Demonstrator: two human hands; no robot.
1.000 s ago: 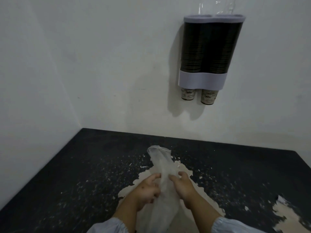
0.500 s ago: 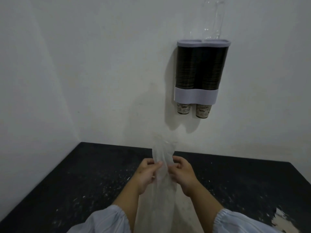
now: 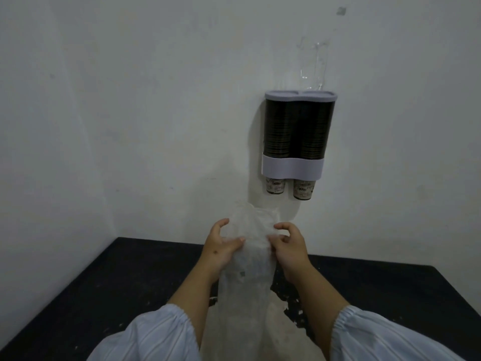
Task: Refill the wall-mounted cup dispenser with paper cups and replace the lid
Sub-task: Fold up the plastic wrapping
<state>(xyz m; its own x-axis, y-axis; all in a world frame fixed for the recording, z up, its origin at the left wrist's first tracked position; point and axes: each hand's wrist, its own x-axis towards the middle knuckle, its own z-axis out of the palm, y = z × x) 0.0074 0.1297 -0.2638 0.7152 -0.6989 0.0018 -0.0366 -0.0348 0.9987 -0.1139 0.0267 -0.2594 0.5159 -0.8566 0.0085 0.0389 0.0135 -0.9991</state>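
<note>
Wall-mounted twin-tube cup dispenser (image 3: 296, 131) looks full, lid (image 3: 300, 95) on; left hand (image 3: 221, 247), right hand (image 3: 289, 247) fingers pinch translucent plastic sleeve (image 3: 247, 267); next likely discard.

White wall (image 3: 130, 113), black worn table (image 3: 104, 287), pale blue sleeves (image 3: 151, 334)

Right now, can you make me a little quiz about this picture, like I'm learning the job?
1. True or false: the lid sits on the dispenser.
2. How many cups poke out of the bottom?
3. What do both hands hold? A) a cup B) a clear plastic bag C) a cloth

Key:
1. True.
2. Two, one under each tube.
3. B. The left hand and right hand pinch the bag near its top, over the dark table.
</note>
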